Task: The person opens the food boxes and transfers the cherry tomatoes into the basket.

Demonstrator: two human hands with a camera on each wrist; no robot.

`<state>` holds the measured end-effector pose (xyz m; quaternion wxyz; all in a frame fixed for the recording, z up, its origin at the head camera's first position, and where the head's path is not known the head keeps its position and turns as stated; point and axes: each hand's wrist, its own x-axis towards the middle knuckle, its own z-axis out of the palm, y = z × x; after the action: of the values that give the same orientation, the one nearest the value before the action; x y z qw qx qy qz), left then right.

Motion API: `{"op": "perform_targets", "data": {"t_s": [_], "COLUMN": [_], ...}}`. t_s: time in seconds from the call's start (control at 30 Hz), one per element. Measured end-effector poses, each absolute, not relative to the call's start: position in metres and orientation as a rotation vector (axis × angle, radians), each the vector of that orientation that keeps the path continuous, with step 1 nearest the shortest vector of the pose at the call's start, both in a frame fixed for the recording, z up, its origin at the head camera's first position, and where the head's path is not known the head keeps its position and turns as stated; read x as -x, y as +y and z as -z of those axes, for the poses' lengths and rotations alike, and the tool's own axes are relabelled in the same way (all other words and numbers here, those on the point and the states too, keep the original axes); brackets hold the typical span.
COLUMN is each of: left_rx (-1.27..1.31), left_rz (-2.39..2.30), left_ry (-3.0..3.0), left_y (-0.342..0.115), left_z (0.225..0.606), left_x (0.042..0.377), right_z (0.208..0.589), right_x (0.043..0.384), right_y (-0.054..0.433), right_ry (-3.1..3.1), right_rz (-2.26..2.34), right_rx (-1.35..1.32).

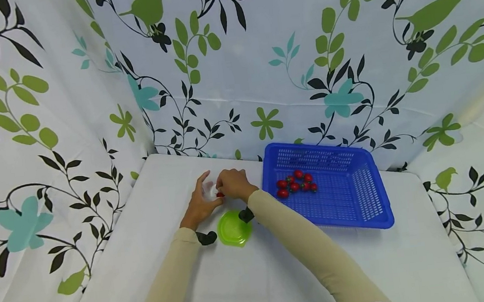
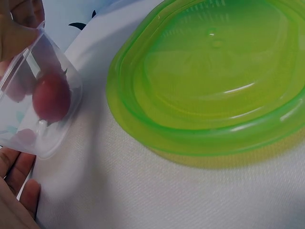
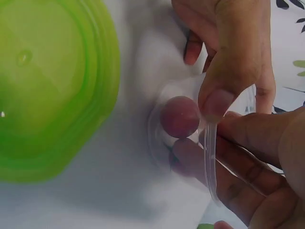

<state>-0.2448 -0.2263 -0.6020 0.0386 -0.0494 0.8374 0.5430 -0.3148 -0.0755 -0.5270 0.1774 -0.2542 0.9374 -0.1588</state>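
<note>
My left hand [image 1: 199,205] holds a small clear plastic container [image 2: 74,88] by its side, with the thumb on its rim in the right wrist view. The fingers of my right hand [image 1: 236,184] reach down inside it. At those fingertips a red cherry tomato shows, blurred through the plastic. Another cherry tomato [image 3: 180,117] is beside them, near the container's bottom. A translucent lime-green lid [image 1: 234,229] with a small tab lies on the white table, just in front of the hands.
To the right stands a blue perforated basket [image 1: 336,192] holding several cherry tomatoes [image 1: 294,186], some with green stems, gathered toward its left side. A white cloth covers the table [image 1: 257,288]. Patterned curtains [image 1: 237,72] hang behind and at both sides.
</note>
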Motion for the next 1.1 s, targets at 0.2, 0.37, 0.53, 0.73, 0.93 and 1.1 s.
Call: {"op": "perform_targets", "data": {"t_s": [0.2,0.37,0.53,0.73,0.93,1.1], "left_rx": [0.164,0.167,0.153,0.140,0.140,0.120], "left_rz": [-1.640,-1.648,-1.623,-1.624,-1.619,-1.638], "left_ry": [2.588,2.575,2.611,2.615,2.623,2.615], "left_y": [-0.225,-0.224,-0.223,-0.223,-0.225,-0.225], "left_z": [0.603,0.602,0.599,0.599,0.602,0.603], "left_x": [0.245,0.244,0.244,0.246,0.247,0.246], "right_z": [0.533,0.545,0.552,0.554,0.556,0.554], "right_x": [0.316,0.317,0.318,0.319,0.316,0.312], "right_y": [-0.079,-0.081,-0.082,-0.080,-0.080,-0.079], "right_ry": [2.575,2.545,2.521,2.434,2.378,2.381], "right_rz": [0.542,0.647,0.824,1.117,1.271,1.316], "right_rx": [0.689,0.600,0.552,0.511,0.500,0.463]}}
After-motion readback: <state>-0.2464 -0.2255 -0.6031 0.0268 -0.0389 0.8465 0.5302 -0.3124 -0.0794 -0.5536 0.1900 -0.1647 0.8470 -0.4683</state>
